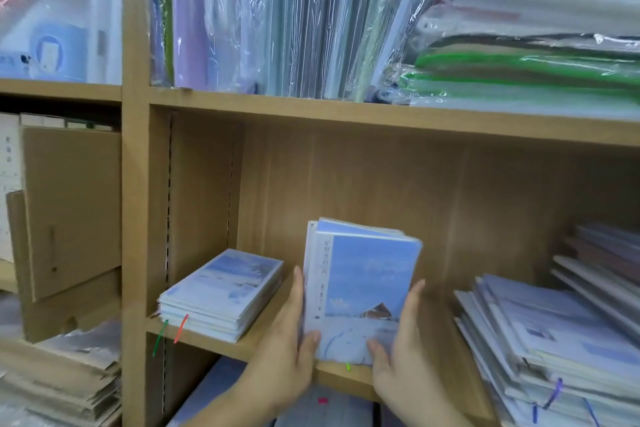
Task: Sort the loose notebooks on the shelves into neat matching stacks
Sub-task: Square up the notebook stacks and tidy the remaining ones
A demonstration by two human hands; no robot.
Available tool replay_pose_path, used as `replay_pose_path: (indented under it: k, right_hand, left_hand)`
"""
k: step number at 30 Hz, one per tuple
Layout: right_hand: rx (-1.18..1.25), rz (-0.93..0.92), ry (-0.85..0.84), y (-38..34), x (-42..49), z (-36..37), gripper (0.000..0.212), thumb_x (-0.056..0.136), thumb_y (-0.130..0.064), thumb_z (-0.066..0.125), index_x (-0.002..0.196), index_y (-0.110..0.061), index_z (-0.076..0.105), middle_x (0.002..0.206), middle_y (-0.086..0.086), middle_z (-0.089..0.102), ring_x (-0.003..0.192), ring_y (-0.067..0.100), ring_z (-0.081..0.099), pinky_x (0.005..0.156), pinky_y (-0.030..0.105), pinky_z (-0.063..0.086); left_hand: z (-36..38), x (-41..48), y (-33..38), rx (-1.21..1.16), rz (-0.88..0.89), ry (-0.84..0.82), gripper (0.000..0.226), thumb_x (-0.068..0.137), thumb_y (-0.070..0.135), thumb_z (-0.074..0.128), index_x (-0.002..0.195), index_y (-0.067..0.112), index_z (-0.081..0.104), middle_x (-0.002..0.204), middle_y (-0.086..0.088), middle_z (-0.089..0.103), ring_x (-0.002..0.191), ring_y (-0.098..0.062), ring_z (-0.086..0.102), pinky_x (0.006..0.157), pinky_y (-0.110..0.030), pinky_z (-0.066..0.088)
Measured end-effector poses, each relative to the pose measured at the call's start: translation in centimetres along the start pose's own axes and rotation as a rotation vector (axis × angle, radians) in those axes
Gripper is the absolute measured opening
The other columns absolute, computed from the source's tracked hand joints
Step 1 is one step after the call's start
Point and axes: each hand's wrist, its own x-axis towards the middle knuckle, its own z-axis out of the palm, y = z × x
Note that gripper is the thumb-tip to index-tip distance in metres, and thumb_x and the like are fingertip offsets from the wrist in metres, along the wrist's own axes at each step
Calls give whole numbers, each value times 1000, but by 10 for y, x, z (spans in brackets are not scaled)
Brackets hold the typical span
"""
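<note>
Nearest the camera, both hands meet on one bundle of notebooks (363,288). My left grip (291,333) clasps its left edge, with the thumb across the lower front cover. The right grip (398,350) does the same on the right edge, so both are holding the bundle rather than open. The bundle stands upright on its bottom edge at the front lip of the middle shelf (242,345). Its top cover shows blue sky, snow and a hut.

I judge the main risk to be here. The covers look glossy and the hold is only on the sides, so an inner notebook could slide down and drop off the lip. At the top the covers already fan apart slightly.

Just left of the bundle lies one squared stack of matching snow notebooks (221,291), roughly five deep, though blur prevents a firm count. Two ribbon markers hang from it, a green ribbon (160,336) and a red ribbon (180,328). To the right one slumped pile of notebooks (554,340) lies slanted and uneven, and a nudge from my right forearm could send it sliding. Behind it a second leaning stack (602,253) rests against the back.

Farther up, the top shelf holds many plastic-wrapped packs (277,10), too many to count.
</note>
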Motion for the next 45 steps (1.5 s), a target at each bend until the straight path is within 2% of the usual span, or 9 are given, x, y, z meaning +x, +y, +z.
replay_pose_path:
  k: [6,10,13,19,25,32,37,42,45]
  right_hand:
    - [-42,-20,-43,11,0,9,104,97,-15,60,149,-38,-27,150,-34,6,109,-7,42,82,-5,32]
    - [-139,-35,-32,15,-4,13,114,99,-18,55,135,-43,-51,165,-14,-11,114,21,58,86,17,43]
    - [-165,-74,3,18,-8,14,118,97,-16,56,132,-47,-52,167,-11,-14,123,29,56,93,30,46]
    - [-142,-89,-18,17,-8,12,118,96,-12,58,135,-50,-47,159,-26,-13,123,17,52,89,18,41]
    - [-228,-94,-57,16,-10,10,115,97,-11,54,137,-43,-50,152,-32,-15,114,31,58,88,39,53]
    - [-85,-43,-59,19,-4,9,118,95,-4,55,136,-56,-43,159,-26,8,111,2,54,81,14,47]
    - [198,-10,-12,21,1,2,108,91,7,62,150,-59,-1,154,-26,33,140,-8,37,106,9,35]
    - [249,81,-28,13,2,-2,68,97,-5,62,143,-41,28,123,-41,51,107,-30,50,79,-5,37]
    - [78,118,-86,8,2,1,47,99,-31,57,142,-44,42,127,-30,58,109,-25,52,87,1,40]
  left_hand:
    - [8,-4,-12,55,14,0,88,105,19,50,153,32,-23,144,58,-14,131,36,-1,101,8,11]
    - [15,-12,-19,80,24,22,87,104,29,44,152,36,-27,154,48,-12,140,26,6,105,3,17]
    - [22,-19,-25,149,1,79,85,100,39,43,157,36,-21,163,35,0,139,14,28,105,-11,34]
    - [28,-14,-16,-65,-62,101,82,99,33,55,160,46,1,155,33,35,134,11,42,107,-26,44]
    - [18,-20,-16,83,-33,73,85,103,27,51,157,37,-13,161,32,14,130,26,29,83,3,41]
    - [21,-16,-23,187,-73,35,94,100,31,51,154,44,-25,158,34,13,138,22,19,101,3,24]
    - [5,-3,-9,-211,-251,-28,80,99,17,56,160,44,14,154,30,37,141,9,35,121,-27,32]
    - [-9,0,20,-334,-420,-17,49,98,-6,50,118,35,67,100,28,74,92,13,67,78,-8,50]
    - [-12,-5,20,-244,-447,-35,29,97,0,52,95,22,70,69,20,71,49,14,56,45,-9,40]
